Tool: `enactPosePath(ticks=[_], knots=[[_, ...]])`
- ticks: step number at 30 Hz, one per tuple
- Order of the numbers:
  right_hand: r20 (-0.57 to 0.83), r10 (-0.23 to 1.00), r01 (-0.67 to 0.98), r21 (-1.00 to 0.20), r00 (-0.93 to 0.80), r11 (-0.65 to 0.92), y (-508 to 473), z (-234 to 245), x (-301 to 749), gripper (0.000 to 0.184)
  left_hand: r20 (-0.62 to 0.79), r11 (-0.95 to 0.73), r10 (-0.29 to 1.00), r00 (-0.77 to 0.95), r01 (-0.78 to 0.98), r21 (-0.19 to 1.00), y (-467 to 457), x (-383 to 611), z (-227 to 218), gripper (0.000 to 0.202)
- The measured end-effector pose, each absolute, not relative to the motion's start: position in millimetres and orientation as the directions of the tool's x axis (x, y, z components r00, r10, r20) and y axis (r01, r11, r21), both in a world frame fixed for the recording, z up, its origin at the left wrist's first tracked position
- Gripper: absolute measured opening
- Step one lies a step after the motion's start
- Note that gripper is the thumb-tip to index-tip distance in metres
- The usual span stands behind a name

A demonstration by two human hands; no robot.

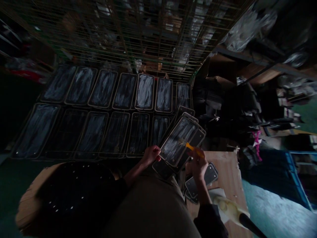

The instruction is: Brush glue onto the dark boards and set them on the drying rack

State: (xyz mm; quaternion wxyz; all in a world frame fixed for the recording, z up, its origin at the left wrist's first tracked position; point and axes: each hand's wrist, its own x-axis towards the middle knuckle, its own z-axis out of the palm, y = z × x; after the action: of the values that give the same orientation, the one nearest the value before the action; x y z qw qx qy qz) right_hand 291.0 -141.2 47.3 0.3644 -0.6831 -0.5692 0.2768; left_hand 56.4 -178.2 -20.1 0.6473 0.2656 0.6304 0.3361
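Observation:
My left hand (151,154) pinches the lower left edge of a dark rectangular panel (173,150) with rounded corners and a pale rim. White streaks cover much of its face. Closed round the yellow-orange handle of a brush (193,149), my right hand (199,164) holds the brush tip against or just above this panel; contact is hard to tell. More dark panels lie stacked askew beneath it. Below and behind my right hand rests another dark panel (212,173) with small bright dots, on a wooden board (229,172).
Two rows of similar streaked panels (145,91) stretch to the left. Wire mesh (153,39) rises behind them. Bottom right, a yellowish container (226,205) with a dark handle-like part sits on the board. Dark stacked items (208,99) and a blue-framed bin (274,175) stand right.

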Motion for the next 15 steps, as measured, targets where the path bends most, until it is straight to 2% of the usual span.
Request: enactPosePath(ticks=[3, 7, 11, 15], knots=[[0.145, 0.963, 0.623, -0.782, 0.228, -0.029, -107, 45, 302, 0.033, -0.636, 0.632, 0.771, -0.034, -0.088, 0.77, -179, 57, -19, 0.007], [0.167, 0.975, 0.699, -0.715, 0.149, 0.015, -109, 49, 303, 0.032, -0.669, 0.662, 0.742, -0.042, -0.109, 0.742, -178, 59, -11, 0.003], [0.101, 0.993, 0.757, -0.653, 0.065, 0.017, -160, 57, 292, 0.027, -0.696, 0.686, 0.715, -0.065, -0.122, 0.717, -178, 60, -4, 0.002], [-0.079, 0.996, 0.694, -0.719, -0.03, -0.036, -207, 66, 275, 0.024, -0.692, 0.677, 0.72, -0.048, -0.171, 0.716, -178, 59, -3, 0.003]])
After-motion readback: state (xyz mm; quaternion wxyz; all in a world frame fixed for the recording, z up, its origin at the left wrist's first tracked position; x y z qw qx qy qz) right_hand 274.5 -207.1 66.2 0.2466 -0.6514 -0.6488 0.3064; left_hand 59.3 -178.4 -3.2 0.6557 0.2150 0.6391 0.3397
